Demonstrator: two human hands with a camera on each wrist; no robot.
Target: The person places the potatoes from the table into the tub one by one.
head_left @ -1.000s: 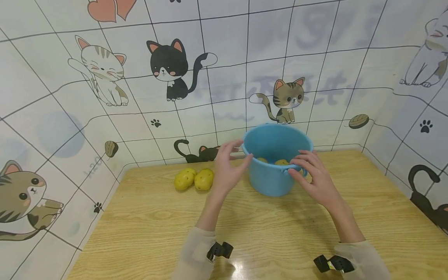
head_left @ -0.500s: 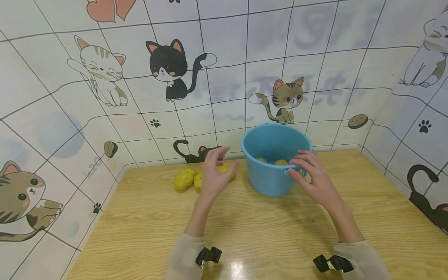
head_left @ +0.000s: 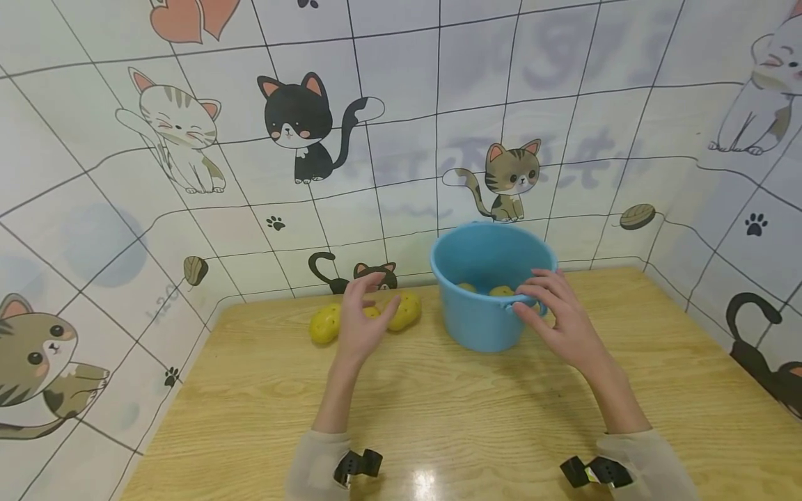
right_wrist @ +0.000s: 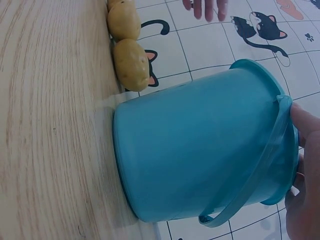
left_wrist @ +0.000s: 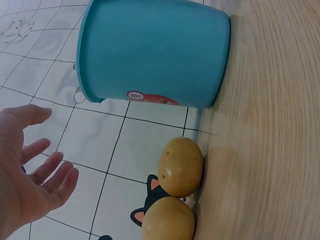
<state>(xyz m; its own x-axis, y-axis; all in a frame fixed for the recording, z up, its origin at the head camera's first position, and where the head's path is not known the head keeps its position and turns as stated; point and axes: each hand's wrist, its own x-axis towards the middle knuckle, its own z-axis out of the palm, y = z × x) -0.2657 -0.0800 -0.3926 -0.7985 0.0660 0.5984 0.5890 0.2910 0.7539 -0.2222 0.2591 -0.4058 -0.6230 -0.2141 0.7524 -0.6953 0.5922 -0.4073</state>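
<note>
A blue bucket [head_left: 482, 323] stands upright toward the back of the table. My right hand [head_left: 564, 320] grips its near right rim, the thumb outside and the fingers over the edge. At the bottom of the bucket lie potatoes, one potato [head_left: 501, 291] showing best. My left hand [head_left: 360, 330] hovers left of the bucket with relaxed, parted fingers and holds nothing. It overlaps a row of three yellow potatoes: the left potato [head_left: 324, 325] and the right potato [head_left: 407, 311] show well, the middle one is mostly hidden. In the left wrist view two potatoes [left_wrist: 181, 167] lie beyond the fingers.
The wooden table [head_left: 438, 410] runs back to a wall [head_left: 401, 153] with a grid and cartoon cats. In the right wrist view the bucket's handle [right_wrist: 255, 175] hangs down along its side.
My left hand has moved left, away from the bucket's rim and across the potatoes, uncovering the right one. My right hand stays on the rim, and the bucket has not moved.
</note>
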